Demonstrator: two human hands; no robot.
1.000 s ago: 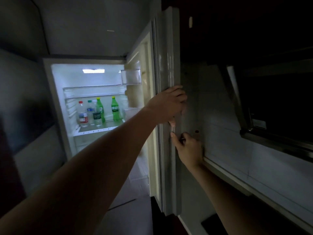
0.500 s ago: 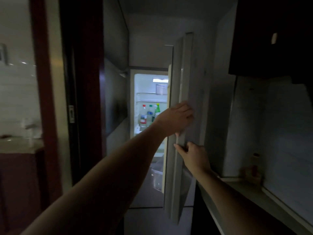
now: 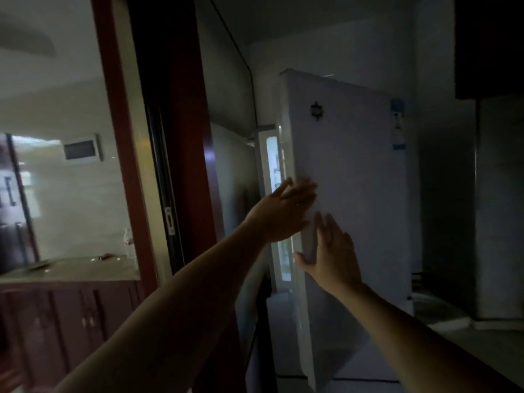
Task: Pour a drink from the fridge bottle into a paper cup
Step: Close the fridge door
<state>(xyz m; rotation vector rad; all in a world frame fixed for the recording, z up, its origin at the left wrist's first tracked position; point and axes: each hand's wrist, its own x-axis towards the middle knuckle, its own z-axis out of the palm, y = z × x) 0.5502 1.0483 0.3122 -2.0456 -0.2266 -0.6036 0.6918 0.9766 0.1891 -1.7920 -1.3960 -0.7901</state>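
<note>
door frame (image 3: 175, 137): dark red, ran from top to bottom left of the fridge, with a brighter room seen past it.
fridge door (image 3: 354, 194): white, stood ajar by only a narrow slit, outer face turned toward the camera.
cabinet (image 3: 71, 321): reddish, stood in the far room beneath a pale counter (image 3: 71, 270).
left hand (image 3: 283, 214): reached up to the door's free edge, fingers straight and slightly spread, fingertips against the door face beside that edge; gripped nothing.
right hand (image 3: 331, 256): lay flat on the door face just below the left hand, fingers straight and close together, thumb out toward the edge; held nothing.
gap (image 3: 272, 165): bright lit strip between the door and the fridge body, partly crossed by the left hand.
bottle: the fridge one lay hidden behind the door; too little showed through the gap to make it out.
label (image 3: 398, 126): blue and white, stuck near the door's upper right corner.
emblem (image 3: 316, 110): small and dark, sat high on the door, left of the label.
blurred shape (image 3: 129, 239): pale, upright, stood at the counter's right end; too blurred to tell what.
</note>
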